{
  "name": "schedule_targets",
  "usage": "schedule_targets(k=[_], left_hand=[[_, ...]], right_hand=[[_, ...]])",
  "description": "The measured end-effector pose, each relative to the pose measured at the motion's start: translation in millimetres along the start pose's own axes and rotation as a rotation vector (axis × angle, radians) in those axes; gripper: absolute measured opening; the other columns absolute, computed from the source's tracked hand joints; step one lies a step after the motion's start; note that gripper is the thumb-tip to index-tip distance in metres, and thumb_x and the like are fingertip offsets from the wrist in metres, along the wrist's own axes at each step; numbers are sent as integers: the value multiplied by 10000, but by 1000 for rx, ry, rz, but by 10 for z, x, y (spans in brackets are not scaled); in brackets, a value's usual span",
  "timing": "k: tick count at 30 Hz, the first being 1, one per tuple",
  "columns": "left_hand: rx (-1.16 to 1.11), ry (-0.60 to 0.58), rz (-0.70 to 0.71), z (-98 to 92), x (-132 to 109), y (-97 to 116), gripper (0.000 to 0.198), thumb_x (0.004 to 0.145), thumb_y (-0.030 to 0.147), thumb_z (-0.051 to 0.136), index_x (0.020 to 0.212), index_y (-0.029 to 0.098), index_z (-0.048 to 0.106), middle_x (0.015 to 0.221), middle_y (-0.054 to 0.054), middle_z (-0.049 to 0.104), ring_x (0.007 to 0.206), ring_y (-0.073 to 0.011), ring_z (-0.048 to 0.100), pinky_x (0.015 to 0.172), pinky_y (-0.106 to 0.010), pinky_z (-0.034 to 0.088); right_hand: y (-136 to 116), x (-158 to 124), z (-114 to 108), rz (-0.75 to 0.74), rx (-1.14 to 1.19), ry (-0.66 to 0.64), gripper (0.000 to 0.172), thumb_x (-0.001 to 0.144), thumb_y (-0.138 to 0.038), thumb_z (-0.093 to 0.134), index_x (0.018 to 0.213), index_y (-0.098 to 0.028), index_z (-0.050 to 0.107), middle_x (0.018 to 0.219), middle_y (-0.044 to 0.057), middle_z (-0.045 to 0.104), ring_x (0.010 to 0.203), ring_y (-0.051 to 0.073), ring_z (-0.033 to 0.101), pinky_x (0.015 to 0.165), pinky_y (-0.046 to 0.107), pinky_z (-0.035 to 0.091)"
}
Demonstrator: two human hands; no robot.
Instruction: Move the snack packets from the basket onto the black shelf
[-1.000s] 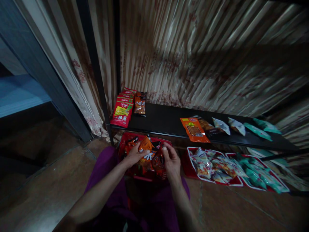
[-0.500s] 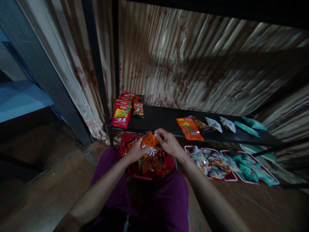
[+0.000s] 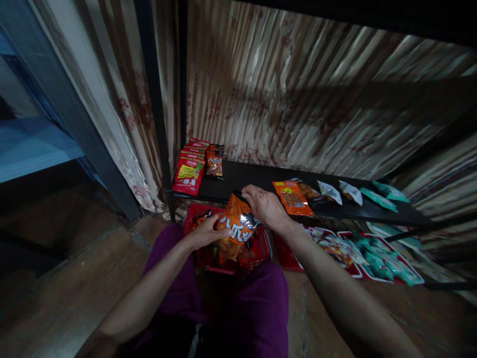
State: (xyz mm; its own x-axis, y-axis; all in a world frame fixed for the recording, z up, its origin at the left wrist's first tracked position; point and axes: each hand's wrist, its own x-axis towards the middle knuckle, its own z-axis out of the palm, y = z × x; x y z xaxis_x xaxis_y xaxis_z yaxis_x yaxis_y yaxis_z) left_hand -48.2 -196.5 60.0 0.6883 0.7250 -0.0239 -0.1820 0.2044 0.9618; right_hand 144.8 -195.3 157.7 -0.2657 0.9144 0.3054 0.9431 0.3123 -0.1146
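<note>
Fingers (image 3: 249,192) of the left hand (image 3: 203,233) and right hand (image 3: 265,208) clasped an orange snack packet (image 3: 238,224), held over the red basket (image 3: 223,269) below the black shelf (image 3: 253,178); gripping by the edges seemed best, to avoid crushing it.

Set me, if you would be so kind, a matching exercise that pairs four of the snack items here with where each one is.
Things:
1. orange crinkly foil snack bag
2. stack of red plastic snack packets
3. red plastic basket
4. teal foil packets

Places:
a. right end of the black metal shelf
b. on the floor, below the bag
c. between the left hand and right hand
d. left end of the shelf

Pairs: 1-c, 2-d, 3-b, 4-a
</note>
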Motion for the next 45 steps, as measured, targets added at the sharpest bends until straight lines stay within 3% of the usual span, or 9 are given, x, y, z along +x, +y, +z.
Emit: schedule_targets(k=[6,14,20,27,31,36,40,45], left_hand=[[-60,-39,13,-112,-27,-65,629,706,438,750,1241,179,543,1304,-103,581,1212,-271,525,1031,-418,395],[-170,151,42,-147,-120,-175,641,679,443,767,1219,158,573,1244,-118,590,1049,-255,607,878,-409,514],[-113,209,36,-139,-130,-238,625,648,510,758,1134,141,621,1014,-67,643,861,-196,621,746,-371,559],[-100,169,58,-124,-200,-258,575,707,507,711,1147,150,618,1089,-83,623,897,-203,604,650,-310,561],[-130,91,31,-168,-268,-286,549,728,465,716,1174,163,610,1180,-103,618,980,-239,607,700,-332,556],[-218,-11,-39,-213,-304,-244,502,744,413,727,1184,196,617,1242,-95,619,1187,-247,542,993,-369,422],[-323,-19,-95,-132,-235,-246,586,700,401,771,1214,203,570,1231,-105,624,1113,-250,593,928,-386,468],[-344,90,-80,-32,-203,-373,608,671,387,794,1192,181,558,1205,-105,633,1011,-237,635,838,-372,519]], right_hand=[[217,90,-58,79,256,60,191,903,-312,418,830,-226,573,744,15,632,674,161,584,665,261,431],[377,149,-8,228,616,93,293,813,-509,490,740,-229,535,675,-7,541,661,155,493,618,261,400],[398,143,60,225,638,64,287,817,-486,493,739,-214,537,684,-15,528,659,143,481,627,258,392],[407,192,110,204,649,5,253,823,-457,496,756,-217,542,678,-25,525,644,136,473,608,253,379],[351,200,107,205,756,-71,261,815,-474,504,759,-222,540,686,-30,520,643,130,469,605,245,386],[291,228,108,211,844,-158,264,798,-481,535,753,-221,547,655,-42,508,607,117,459,578,235,386],[215,287,110,207,877,-210,266,799,-475,555,759,-213,571,648,-46,524,592,105,462,563,225,389],[213,293,54,272,913,-212,338,764,-526,599,841,-202,650,751,-9,636,691,133,562,625,247,447]])
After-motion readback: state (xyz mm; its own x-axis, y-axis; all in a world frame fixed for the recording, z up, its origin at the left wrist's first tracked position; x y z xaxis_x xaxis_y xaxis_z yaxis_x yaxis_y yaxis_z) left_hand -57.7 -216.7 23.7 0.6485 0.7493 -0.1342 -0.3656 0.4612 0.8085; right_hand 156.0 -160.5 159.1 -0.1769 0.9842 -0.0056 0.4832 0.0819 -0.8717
